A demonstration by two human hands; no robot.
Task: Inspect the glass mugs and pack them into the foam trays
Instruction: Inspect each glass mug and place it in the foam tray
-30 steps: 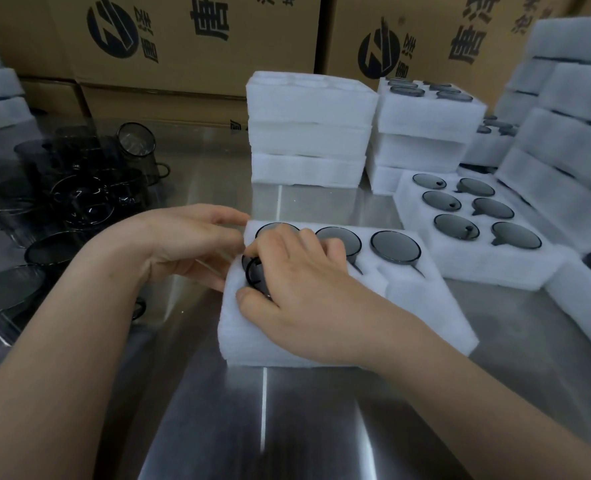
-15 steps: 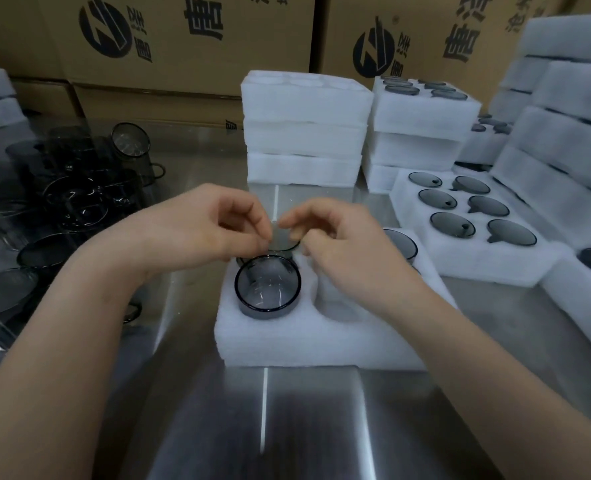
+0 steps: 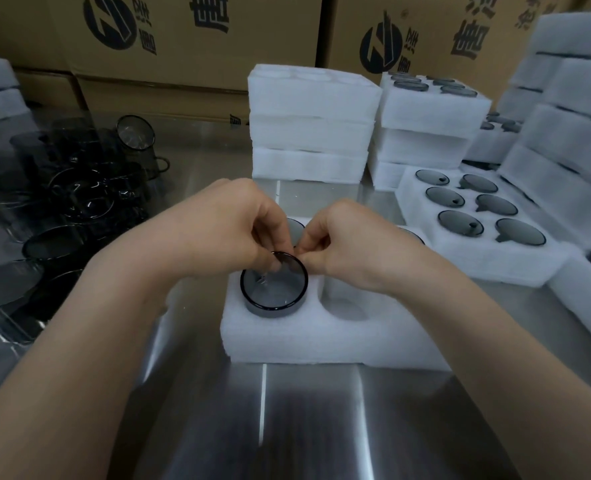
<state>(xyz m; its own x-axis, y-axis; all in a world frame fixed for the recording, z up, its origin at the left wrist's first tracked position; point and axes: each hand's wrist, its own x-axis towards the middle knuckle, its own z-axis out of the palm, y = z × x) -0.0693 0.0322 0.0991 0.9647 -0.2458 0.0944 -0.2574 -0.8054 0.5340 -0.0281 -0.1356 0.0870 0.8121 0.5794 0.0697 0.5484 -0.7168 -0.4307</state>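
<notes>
While the smoky grey glass mug [image 3: 274, 285] sits upright, part-sunk in the near-left pocket of the white foam tray [image 3: 321, 341], left hand [image 3: 225, 230] and right hand [image 3: 353, 244] both pinch its far rim, fingers curled. Brown cardboard cartons [image 3: 183, 46] along the far side: black round logo, large black Chinese characters, tops cropped, unreadable. Loose grey mugs [image 3: 79, 202] crowd the left of the steel table [image 3: 287, 427].

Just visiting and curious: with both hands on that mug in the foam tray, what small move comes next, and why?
Probably press the grey glass mug gently down: its rim stands above the foam tray, unlike the flush mugs in the filled tray on the right. Left hand and right hand pinch its far rim.
</notes>
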